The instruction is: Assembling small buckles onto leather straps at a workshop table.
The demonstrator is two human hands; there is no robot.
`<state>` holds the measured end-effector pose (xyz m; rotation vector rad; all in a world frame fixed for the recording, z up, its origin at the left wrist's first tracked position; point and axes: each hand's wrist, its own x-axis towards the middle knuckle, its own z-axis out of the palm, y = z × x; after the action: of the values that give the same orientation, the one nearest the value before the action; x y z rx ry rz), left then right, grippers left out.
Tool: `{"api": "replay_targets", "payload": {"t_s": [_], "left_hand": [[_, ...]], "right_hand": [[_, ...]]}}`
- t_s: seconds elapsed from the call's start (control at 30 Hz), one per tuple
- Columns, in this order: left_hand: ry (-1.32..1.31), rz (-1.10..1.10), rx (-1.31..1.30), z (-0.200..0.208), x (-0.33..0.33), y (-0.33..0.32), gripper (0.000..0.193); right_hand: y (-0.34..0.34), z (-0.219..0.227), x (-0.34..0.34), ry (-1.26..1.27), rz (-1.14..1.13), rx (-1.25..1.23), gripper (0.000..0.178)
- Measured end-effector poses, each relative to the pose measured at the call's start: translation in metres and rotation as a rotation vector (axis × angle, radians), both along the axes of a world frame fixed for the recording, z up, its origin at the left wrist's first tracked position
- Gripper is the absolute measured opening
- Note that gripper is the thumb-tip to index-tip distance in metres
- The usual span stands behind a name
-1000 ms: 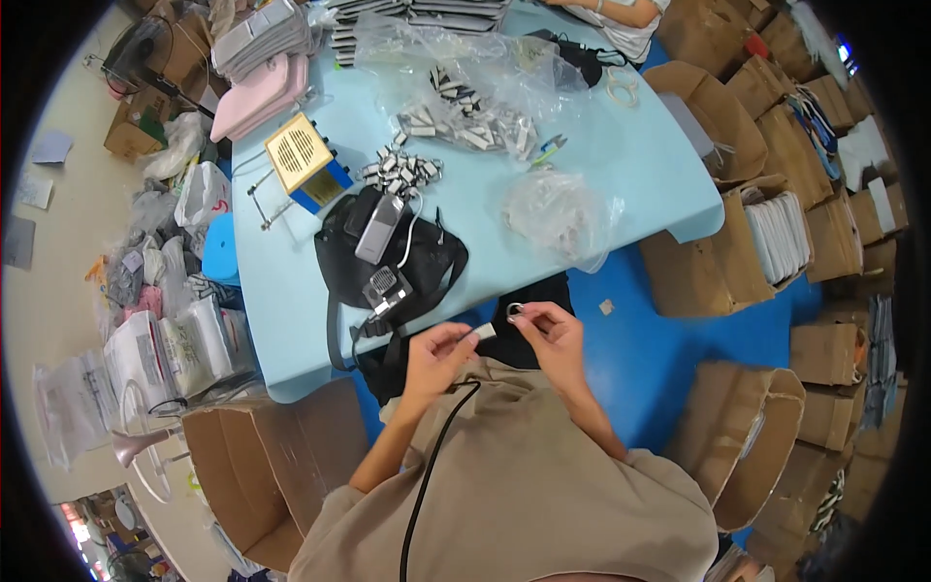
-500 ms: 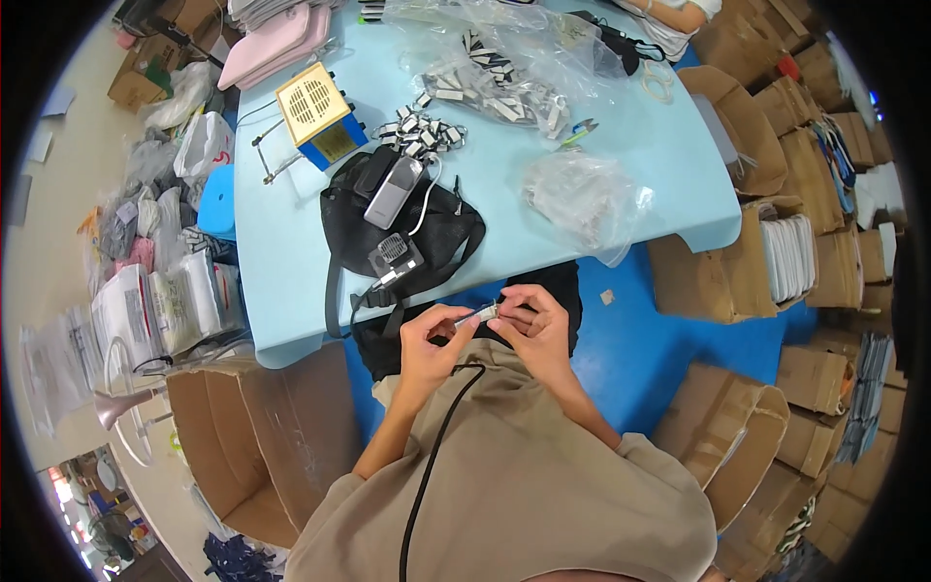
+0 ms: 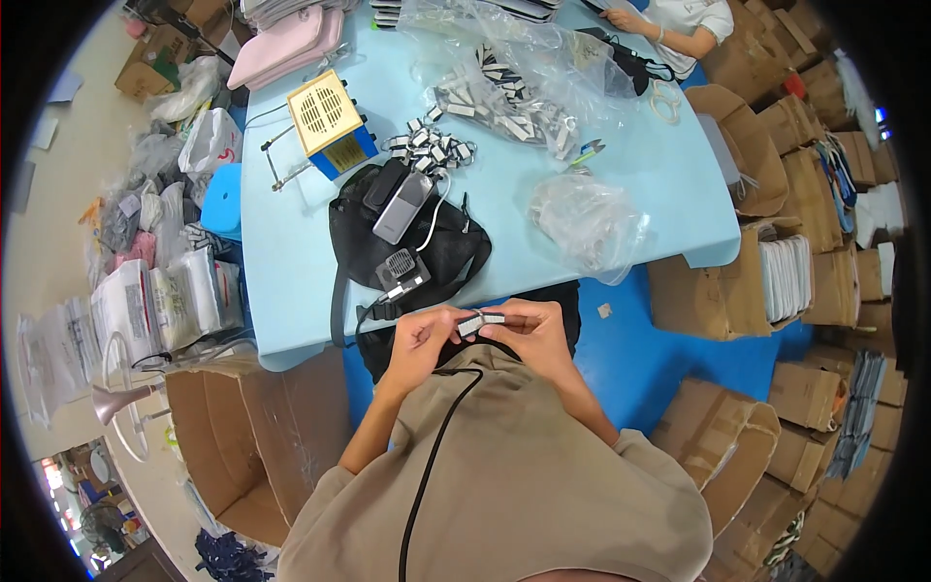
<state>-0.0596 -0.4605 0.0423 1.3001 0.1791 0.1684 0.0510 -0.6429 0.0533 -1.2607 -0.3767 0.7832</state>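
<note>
My left hand (image 3: 419, 344) and my right hand (image 3: 536, 337) meet in front of my lap, just off the table's near edge. Between their fingertips is a small white-and-black rectangular piece (image 3: 469, 326), pinched from both ends. It resembles the pieces in the loose pile (image 3: 430, 147) on the table. Its exact kind is too small to make out. Nearest beyond my hands lies a black bag (image 3: 451, 254) with a grey power bank (image 3: 402, 210) and a small grilled device (image 3: 400, 264) on it.
On the light blue table (image 3: 504, 218) stand a yellow-and-blue box (image 3: 333, 124) and clear plastic bags, one full of similar pieces (image 3: 509, 102). Green-handled snippers (image 3: 588, 151) lie nearby. Cardboard boxes (image 3: 257, 446) flank me. Another person's hand (image 3: 630, 21) is at the far right.
The small piece has turned so its long white-and-black side shows. My fingers have shifted to grip it level from both ends. The other person's hand has come into view.
</note>
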Motion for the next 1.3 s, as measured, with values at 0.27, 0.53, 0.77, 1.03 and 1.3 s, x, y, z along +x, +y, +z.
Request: {"api": "replay_targets", "payload": {"t_s": [0.27,0.53,0.77,1.03,1.3], "left_hand": [[-0.023,-0.007,-0.132,-0.004,0.011,0.001,0.039],[-0.070,-0.023,-0.250,-0.008,0.015,-0.005,0.016],[0.008,0.062,-0.214,-0.010,0.015,-0.006,0.017],[0.018,0.020,-0.202,0.005,0.015,-0.008,0.025],[-0.043,0.057,-0.203,-0.003,0.016,-0.011,0.021]], "right_hand": [[0.006,-0.004,0.005,0.032,0.016,0.084,0.022],[0.006,0.008,0.003,-0.066,-0.068,-0.076,0.022],[0.001,0.011,0.000,-0.024,-0.011,-0.013,0.029],[0.003,0.013,-0.004,-0.140,-0.060,0.070,0.021],[-0.001,0.012,-0.001,-0.232,-0.134,-0.032,0.015]]}}
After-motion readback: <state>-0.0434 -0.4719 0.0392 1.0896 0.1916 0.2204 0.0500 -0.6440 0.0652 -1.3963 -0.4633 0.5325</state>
